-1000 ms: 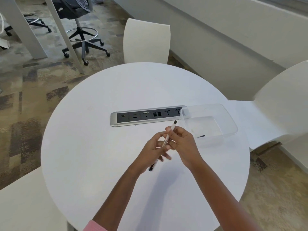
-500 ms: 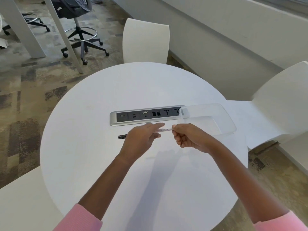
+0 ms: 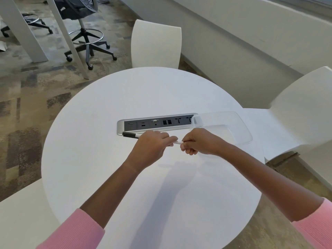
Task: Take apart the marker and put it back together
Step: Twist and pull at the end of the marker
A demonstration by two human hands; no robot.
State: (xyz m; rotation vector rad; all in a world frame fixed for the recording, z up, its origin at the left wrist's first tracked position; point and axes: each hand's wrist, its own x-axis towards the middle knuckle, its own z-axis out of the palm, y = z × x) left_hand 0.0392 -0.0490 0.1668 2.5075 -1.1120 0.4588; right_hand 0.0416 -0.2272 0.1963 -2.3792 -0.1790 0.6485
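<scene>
Marker (image 3: pixel 177 141) gripped by left hand (image 3: pixel 150 146), right hand (image 3: pixel 199 142) (black end leftward)

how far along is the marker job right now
Done: nothing visibly; no loose part shows on the round white table or in the clear plastic tray. In hand: the left hand grips the white marker with a black end, and the right hand pinches its other end. Whether it is coming apart or going together is unclear. Left: at least finishing that step.
</scene>
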